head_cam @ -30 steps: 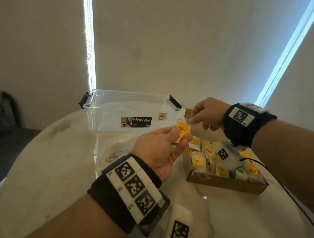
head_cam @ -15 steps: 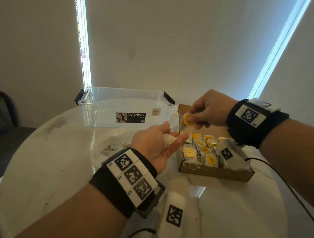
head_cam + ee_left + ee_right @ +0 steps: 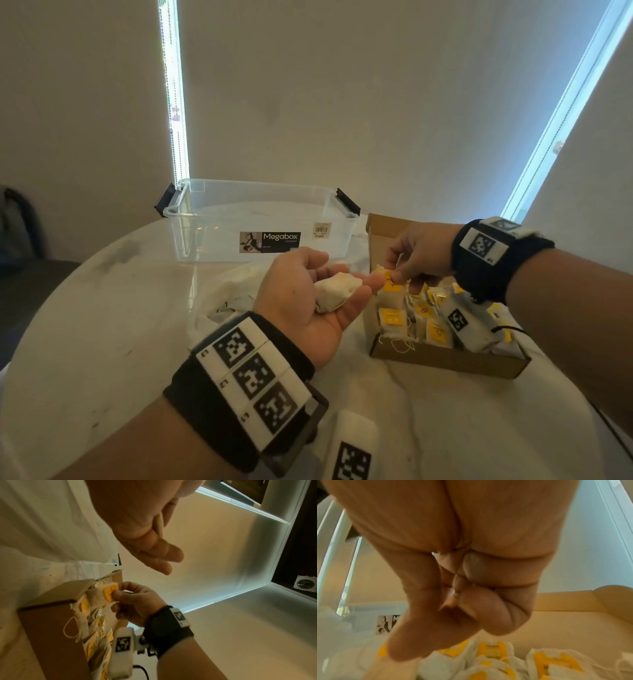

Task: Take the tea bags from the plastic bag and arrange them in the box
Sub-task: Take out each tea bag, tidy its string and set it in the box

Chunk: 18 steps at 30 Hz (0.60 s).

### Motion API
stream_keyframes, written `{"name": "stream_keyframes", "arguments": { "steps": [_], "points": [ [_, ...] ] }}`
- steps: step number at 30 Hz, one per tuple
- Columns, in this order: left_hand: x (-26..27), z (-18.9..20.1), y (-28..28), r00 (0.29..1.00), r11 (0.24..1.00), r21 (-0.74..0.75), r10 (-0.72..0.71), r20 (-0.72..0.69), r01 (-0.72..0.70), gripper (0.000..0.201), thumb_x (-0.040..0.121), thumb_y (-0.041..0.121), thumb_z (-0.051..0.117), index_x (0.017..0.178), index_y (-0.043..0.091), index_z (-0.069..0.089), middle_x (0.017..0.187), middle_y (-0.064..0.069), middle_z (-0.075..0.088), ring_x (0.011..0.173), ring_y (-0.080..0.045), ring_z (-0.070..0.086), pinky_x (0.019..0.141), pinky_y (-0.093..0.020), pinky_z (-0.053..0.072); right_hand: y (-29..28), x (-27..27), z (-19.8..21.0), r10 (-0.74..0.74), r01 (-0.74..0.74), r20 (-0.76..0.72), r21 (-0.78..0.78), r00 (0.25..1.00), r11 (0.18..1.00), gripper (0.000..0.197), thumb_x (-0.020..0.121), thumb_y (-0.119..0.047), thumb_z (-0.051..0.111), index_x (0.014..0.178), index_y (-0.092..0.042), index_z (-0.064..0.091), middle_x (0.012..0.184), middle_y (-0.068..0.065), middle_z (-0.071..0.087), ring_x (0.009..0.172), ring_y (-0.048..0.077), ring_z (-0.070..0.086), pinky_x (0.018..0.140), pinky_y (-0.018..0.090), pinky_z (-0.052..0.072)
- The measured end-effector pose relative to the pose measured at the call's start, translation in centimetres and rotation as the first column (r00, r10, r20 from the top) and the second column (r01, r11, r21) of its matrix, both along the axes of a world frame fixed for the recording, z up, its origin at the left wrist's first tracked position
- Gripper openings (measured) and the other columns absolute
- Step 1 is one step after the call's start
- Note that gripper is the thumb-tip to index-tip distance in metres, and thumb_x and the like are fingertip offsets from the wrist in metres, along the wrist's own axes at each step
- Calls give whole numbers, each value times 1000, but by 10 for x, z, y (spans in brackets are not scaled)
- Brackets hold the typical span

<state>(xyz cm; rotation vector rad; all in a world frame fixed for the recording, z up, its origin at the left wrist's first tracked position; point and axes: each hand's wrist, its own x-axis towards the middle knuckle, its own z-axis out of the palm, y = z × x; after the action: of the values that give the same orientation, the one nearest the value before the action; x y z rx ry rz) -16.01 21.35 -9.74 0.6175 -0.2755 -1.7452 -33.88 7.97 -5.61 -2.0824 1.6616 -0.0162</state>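
Note:
My left hand (image 3: 342, 270) is palm up left of the cardboard box (image 3: 445, 359), fingers relaxed, with a white tea bag (image 3: 337, 291) lying on them. My right hand (image 3: 394, 274) hovers over the box's left end and pinches a tea bag by its yellow tag (image 3: 390, 286) between thumb and forefinger. The left wrist view shows the same pinch on the tag (image 3: 109, 592) above the box (image 3: 51, 622). Several yellow-tagged tea bags (image 3: 494, 650) stand in rows inside. The crumpled plastic bag (image 3: 219, 301) lies on the table behind my left hand.
A clear Megabox tub (image 3: 257, 219) with black clips stands at the back of the round marble table (image 3: 85, 325). A white tagged device (image 3: 460, 322) hangs under my right wrist over the box. A wall and blinds are close behind.
My right hand took the yellow-tagged tea bag from my left hand's fingertips and lowered it towards the box's left end. My left hand opened flat with a white tea bag on it.

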Motion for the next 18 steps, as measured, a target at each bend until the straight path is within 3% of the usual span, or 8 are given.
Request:
{"name": "stream_keyframes", "arguments": {
  "steps": [4,6,9,12,14,15,18],
  "points": [
    [-4,0,3,998,998,-48,-49,-39,47,37,78,3,42,110,-7,57,93,-34,69,71,-42,72,57,-37,61,-16,4,-12,-35,25,-87,-109,996,994,8,86,-27,78,90,-21,74,78,-4,78,65,8,74,62,24,54],
    [-6,-2,2,997,995,-67,-74,-25,73,48,70,-3,36,113,-7,55,99,-35,66,78,-44,72,64,-40,62,-16,7,-10,-68,49,-86,-202,994,978,14,85,-31,79,91,-21,73,83,-3,77,66,9,74,67,26,56],
    [-8,-3,-6,995,993,-55,-102,13,102,52,77,-12,26,121,-5,52,107,-31,63,90,-43,69,71,-43,59,0,13,5,-38,33,-6,-371,999,928,16,86,-31,78,90,-18,71,84,-2,73,65,10,67,63,23,50],
    [-7,-7,-17,996,995,-49,-85,19,86,56,83,-13,22,133,-2,46,113,-29,62,99,-42,66,78,-47,56,32,19,21,92,-42,171,-278,981,960,20,85,-36,77,85,-16,73,66,-1,70,53,10,59,62,28,50],
    [-8,-10,-21,997,997,-50,-60,56,63,67,76,-15,27,139,1,43,125,-28,58,105,-42,64,78,-48,57,52,24,26,147,-123,175,-142,974,982,19,85,-38,76,86,-19,75,68,-1,72,55,10,60,62,32,50],
    [-9,-11,-22,996,997,-47,-50,70,53,70,71,-15,30,137,1,44,128,-27,56,107,-43,63,75,-47,58,59,25,26,168,-155,136,-103,976,983,20,85,-41,75,87,-22,77,74,-3,75,58,8,63,64,32,51],
    [-15,-11,-17,994,996,-65,-58,89,64,52,74,-17,27,119,2,46,121,-25,56,110,-43,61,72,-46,57,67,28,21,189,-181,53,-124,981,976,26,80,-55,73,89,-32,79,84,-14,75,75,2,67,79,30,55]
  ]
}}
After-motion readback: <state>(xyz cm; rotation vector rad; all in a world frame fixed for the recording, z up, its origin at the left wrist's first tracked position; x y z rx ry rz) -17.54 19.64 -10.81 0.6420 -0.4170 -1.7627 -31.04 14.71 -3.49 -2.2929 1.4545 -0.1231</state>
